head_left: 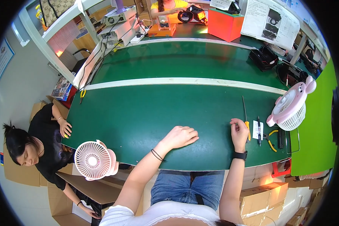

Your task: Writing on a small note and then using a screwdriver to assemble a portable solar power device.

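My left hand (pixel 180 136) rests on the green tabletop (pixel 147 113), its fingers curled in and nothing visible in them. To its right, my right hand (pixel 239 132) is also closed, with no held object showing. Just beside that hand lies a screwdriver (pixel 247 126) with a yellow handle and long shaft. Further right are a white paper slip (pixel 257 130) with a black pen (pixel 259 132) on it, and yellow-handled pliers (pixel 270 140). A pink desk fan (pixel 290 107) with round ears stands at the right edge. Another pink fan (pixel 93 161) is at the near left corner.
A person in black (pixel 41 132) at the left has one hand on the table edge and one over an open carton (pixel 64 201). Yellow-handled cutters (pixel 82 95) lie far left. A white rail (pixel 177 81) crosses the table. Behind it are black devices (pixel 263 58) and an orange box (pixel 224 26).
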Available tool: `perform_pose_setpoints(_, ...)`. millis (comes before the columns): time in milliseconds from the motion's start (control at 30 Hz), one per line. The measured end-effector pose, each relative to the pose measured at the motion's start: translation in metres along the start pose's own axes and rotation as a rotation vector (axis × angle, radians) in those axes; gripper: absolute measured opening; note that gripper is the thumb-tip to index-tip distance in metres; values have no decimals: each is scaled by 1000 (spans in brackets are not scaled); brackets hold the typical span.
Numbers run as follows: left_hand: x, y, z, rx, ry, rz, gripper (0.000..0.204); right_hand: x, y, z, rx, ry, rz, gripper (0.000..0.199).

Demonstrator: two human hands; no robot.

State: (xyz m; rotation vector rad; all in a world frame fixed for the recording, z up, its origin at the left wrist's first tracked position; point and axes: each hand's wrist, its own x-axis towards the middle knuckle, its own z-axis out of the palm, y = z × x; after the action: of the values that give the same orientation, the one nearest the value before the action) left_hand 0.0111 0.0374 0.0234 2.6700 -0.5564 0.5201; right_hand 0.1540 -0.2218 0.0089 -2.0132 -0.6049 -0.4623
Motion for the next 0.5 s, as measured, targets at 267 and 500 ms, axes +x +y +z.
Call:
perform_pose_setpoints(267,0,2,-1,7,-7,-2,21,0,0,0,1,-13,15,7)
perform_pose_setpoints(500,0,1,-1,-7,5,10,19,0,-4,0,3,-12,7,7)
